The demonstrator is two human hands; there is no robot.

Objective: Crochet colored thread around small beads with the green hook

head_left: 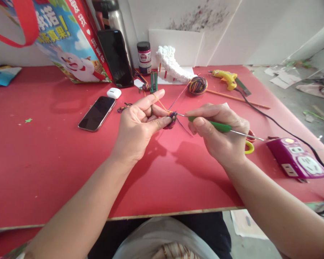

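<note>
Between the thumb and fingers of my left hand [140, 124] is a small, dark multicoloured crochet piece [171, 121]. An orange strand of yarn runs up over my raised left index finger. My right hand [218, 131] grips a crochet hook [223, 127] by its green handle, its metal tip pointing left and touching the piece's edge. Beyond my hands lies a ball of multicoloured yarn [197, 85], with a thin strand leading from it to the piece. A loose purple yarn end hangs below the hook.
A phone [97, 113] and a white earbud case [114, 93] lie left of my hands. Behind stand another phone [115, 57], a paint jar [144, 57] and a bag [72, 46]. At right are a yellow glue gun [225, 77], its cable and a purple power socket [298, 158].
</note>
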